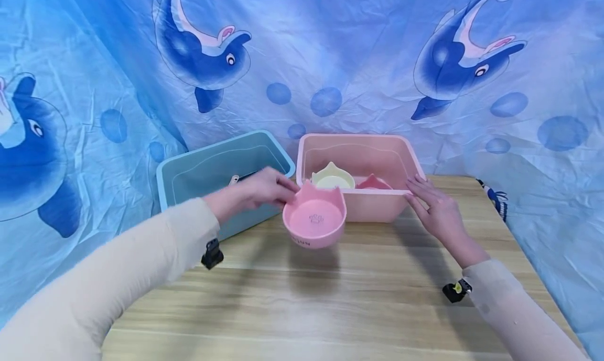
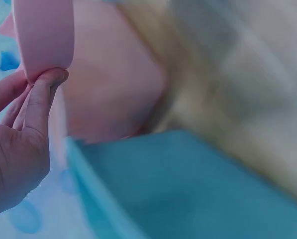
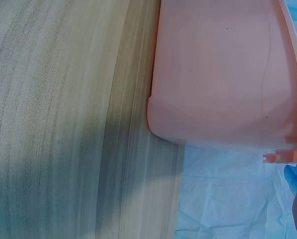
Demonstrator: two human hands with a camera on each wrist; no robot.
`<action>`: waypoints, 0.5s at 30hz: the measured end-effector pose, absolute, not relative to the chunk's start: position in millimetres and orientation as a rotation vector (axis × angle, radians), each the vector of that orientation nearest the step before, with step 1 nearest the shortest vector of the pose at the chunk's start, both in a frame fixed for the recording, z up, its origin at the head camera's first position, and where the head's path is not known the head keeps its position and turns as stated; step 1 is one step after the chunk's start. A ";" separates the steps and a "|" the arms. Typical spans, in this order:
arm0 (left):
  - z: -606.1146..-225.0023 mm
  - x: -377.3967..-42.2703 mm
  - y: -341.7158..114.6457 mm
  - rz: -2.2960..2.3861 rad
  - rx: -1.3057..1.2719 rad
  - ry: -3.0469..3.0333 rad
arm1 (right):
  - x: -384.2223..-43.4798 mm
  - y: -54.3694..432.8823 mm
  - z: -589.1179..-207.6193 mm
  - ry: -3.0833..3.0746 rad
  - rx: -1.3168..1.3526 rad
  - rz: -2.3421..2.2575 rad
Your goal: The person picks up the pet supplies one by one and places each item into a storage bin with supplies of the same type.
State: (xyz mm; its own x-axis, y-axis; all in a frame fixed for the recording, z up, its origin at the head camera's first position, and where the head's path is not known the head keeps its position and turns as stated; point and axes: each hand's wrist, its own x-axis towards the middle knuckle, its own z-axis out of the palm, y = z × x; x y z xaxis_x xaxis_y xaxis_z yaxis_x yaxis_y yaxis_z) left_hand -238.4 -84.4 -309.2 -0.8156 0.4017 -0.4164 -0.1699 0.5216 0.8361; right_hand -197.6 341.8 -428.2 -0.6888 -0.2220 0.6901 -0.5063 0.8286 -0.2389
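A pink bowl (image 1: 315,219) with cat ears and a paw print inside is pinched at its left edge by my left hand (image 1: 264,187). It is held above the table, in front of the pink bin (image 1: 368,206), tilted so its inside shows. In the left wrist view, thumb and fingers grip the rim of the bowl (image 2: 44,37). My right hand (image 1: 436,211) holds the right front corner of the pink bin's rim. Inside that bin are a pale yellow cat-eared bowl (image 1: 333,177) and a red-pink one (image 1: 373,182), both partly hidden by the front wall.
A blue-green bin (image 1: 189,180) stands left of the pink bin, angled; a light-ended item (image 1: 234,179) shows inside, partly behind my left hand. Both stand on a wood-grain table (image 1: 302,308). A blue dolphin-print sheet (image 1: 358,51) hangs behind and at the sides.
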 end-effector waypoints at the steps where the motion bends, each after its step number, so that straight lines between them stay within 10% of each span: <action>1: -299.1 -244.8 -80.9 1.269 0.193 2.210 | -197.7 341.7 -428.2 -2.331 0.532 0.549; 15: -254.9 -328.3 12.0 1.385 0.318 2.291 | -197.9 339.8 -425.5 -2.344 0.542 0.533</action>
State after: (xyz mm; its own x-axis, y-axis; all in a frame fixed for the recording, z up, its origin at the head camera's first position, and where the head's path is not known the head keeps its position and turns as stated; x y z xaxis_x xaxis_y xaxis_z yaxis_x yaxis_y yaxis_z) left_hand -328.3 12.0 -254.9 -0.8759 0.4122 -0.2509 -0.0307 0.4714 0.8814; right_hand -197.9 339.8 -425.5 -0.6930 -0.2369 0.6810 -0.5080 0.8306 -0.2281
